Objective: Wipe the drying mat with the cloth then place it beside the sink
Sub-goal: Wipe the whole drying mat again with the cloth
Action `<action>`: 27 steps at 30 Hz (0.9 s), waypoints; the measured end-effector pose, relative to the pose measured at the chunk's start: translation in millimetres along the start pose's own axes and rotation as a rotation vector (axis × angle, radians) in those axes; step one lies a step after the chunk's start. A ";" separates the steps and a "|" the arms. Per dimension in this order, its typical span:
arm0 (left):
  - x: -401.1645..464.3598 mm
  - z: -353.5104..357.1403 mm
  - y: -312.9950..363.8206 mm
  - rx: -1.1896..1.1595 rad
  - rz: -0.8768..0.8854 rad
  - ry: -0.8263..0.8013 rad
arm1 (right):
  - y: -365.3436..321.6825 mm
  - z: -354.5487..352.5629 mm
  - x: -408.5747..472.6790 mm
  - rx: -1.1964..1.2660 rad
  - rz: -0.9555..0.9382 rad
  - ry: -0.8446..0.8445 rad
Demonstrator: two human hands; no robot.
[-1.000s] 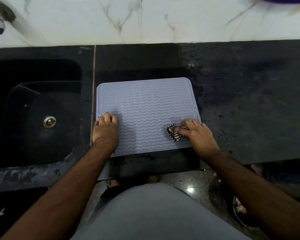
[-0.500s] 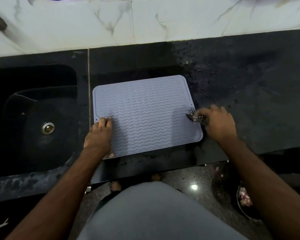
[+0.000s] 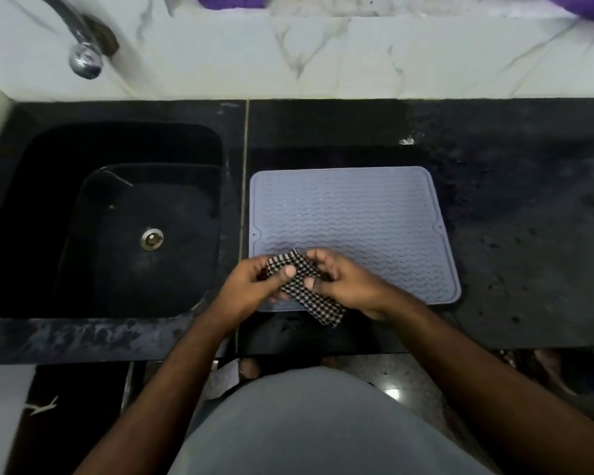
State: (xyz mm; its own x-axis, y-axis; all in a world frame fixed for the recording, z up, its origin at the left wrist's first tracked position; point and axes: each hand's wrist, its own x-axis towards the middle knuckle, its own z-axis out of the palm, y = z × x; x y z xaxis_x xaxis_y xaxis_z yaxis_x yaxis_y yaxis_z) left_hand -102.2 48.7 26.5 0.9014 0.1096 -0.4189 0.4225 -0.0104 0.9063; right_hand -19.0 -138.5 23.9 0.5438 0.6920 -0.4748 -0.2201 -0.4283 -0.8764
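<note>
Black speckled stone forms the countertop (image 3: pixel 515 214), which runs from the left edge of the view to the right, backed by a white marble-patterned wall (image 3: pixel 323 56). Set into the left part of the countertop is a black sink (image 3: pixel 42 207) with a round metal drain (image 3: pixel 151 238) at its bottom, and a chrome tap (image 3: pixel 83 53) reaches out from the wall above its far left corner. A thin pale seam (image 3: pixel 245 173) in the stone runs front to back between the sink and the grey silicone drying mat (image 3: pixel 357 217). The mat lies flat on the countertop just right of that seam, its wavy ridges facing up, its near edge close to the counter's front edge. Something purple (image 3: pixel 234 1) shows at the top of the wall, cut off by the frame.

Both hands meet above the mat's near left corner and share a black-and-white checked cloth (image 3: pixel 306 289). The left hand (image 3: pixel 254 289) has its fingers curled under the cloth's upper end with the thumb pressed on top. The right hand (image 3: pixel 343 286) pinches the cloth from the other side, fingers bent around it. The cloth's lower end hangs free past the mat's near edge, over the dark counter. Whether the cloth touches the mat cannot be told. The person's grey garment (image 3: pixel 323 426) fills the bottom of the view.
</note>
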 end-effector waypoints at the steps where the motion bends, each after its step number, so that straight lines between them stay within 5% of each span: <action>1: 0.3 -0.2 -1.8 -0.035 -0.025 0.049 | 1.1 5.9 3.6 -0.120 -0.051 0.064; 4: 0.1 -3.3 -7.3 -0.144 -0.080 0.140 | 6.7 21.8 4.7 -0.583 -0.278 0.332; 8: -1.6 -13.5 -15.4 -0.341 -0.132 0.069 | 18.2 39.6 2.8 -1.085 -0.376 0.241; 10: -1.1 -20.5 -21.1 -0.259 -0.121 0.037 | 19.1 40.6 6.4 -1.159 -0.362 0.219; 15: 7.4 -42.4 -21.9 0.021 0.179 0.432 | 10.1 41.6 17.9 -1.191 -0.479 0.195; 17: 16.0 -49.3 -17.1 0.222 0.318 0.188 | 16.2 50.0 22.0 -1.264 -0.507 0.159; 21: 36.6 -42.7 -19.9 0.886 0.285 -0.361 | 29.5 59.3 26.5 -1.174 -0.428 0.112; 23: 40.0 -36.8 -32.8 1.096 0.271 -0.371 | 33.1 58.5 27.2 -1.230 -0.411 0.115; 27: 39.7 -30.3 -45.5 1.106 0.252 -0.273 | 39.2 50.5 22.4 -1.283 -0.397 0.128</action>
State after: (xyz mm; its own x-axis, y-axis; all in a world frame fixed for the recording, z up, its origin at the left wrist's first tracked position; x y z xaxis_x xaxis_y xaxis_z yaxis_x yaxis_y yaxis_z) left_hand -88.5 83.6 -29.6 0.9051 -0.2351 -0.3542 -0.0402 -0.8768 0.4791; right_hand -56.2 -110.4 -25.2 0.4802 0.8666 -0.1358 0.8368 -0.4990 -0.2251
